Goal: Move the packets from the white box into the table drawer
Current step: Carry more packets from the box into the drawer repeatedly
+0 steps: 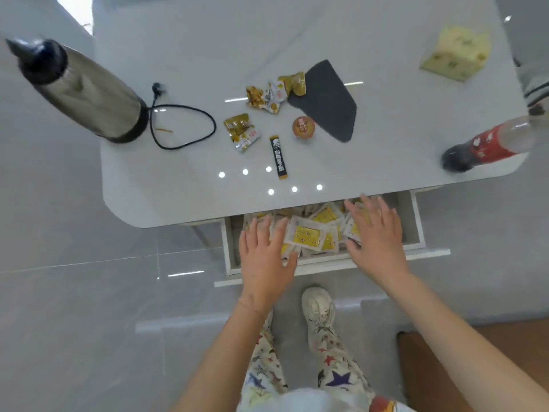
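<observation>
Both hands flat in the open drawer (pixel 416 221)! Left hand (pixel 264 254) and right hand (pixel 377 233), fingers spread, press the yellow packets (pixel 309 234).

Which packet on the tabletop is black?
The slim stick sachet nearest the drawer; the other tabletop packets are yellow and crumpled.

left hand (pixel 265 257): palm down, fingers straight and spread, arm reaching forward
right hand (pixel 375 237): same deal, flat, fingers splayed, forearm stretched out
</observation>
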The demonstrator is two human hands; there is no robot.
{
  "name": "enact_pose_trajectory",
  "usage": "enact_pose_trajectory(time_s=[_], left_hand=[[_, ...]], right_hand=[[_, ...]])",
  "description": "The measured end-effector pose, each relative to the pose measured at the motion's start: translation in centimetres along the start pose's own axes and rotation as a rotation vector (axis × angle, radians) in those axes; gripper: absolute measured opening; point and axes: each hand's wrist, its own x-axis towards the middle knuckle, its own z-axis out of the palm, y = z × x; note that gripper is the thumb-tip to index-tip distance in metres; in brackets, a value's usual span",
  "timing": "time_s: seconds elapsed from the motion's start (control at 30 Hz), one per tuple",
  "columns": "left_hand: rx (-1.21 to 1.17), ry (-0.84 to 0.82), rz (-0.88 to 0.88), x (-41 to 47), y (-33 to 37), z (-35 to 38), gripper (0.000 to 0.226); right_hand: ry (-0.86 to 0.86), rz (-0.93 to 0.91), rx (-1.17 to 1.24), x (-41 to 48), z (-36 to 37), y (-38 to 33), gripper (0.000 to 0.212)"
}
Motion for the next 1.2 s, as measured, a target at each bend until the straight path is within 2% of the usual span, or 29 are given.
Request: enact_pose_trajectory(time_s=[0.13,0.33,0.53,0.77,0.97,1.2], left_hand=[[0.026,0.06,-0.048,-2.4,1.6,-6.7,0.068],[0.027,0.139,-0.114,-5.9,1.7,-13.9,0.069],[-0.005,0.193,-0.182,-9.4,1.2,-17.5,0.072],[-0.084,0.274,-0.341,-15.1,0.5,-19.2,0.07],[-0.111,0.33,-0.498,-21.4,-3.0,-21.4,0.071],[-0.131,0.397,-0.71,-29.1,-11.6,-23.6,0.077]], right_hand=[[-0.003,-0.052,-0.084,-1.9,-5.8,-3.9,0.083],[-0.052,-0.121,-0.107,-4.8,-12.4,-8.4,0.079],[-0.054,-0.215,-0.18,-7.1,-16.3,-11.5,0.077],[-0.085,-0.359,-0.231,-9.2,-19.2,-16.1,0.073],[-0.076,-0.528,-0.226,-10.9,-20.0,-22.2,0.071],[-0.092,-0.714,-0.279,-14.0,-18.6,-33.4,0.07]])
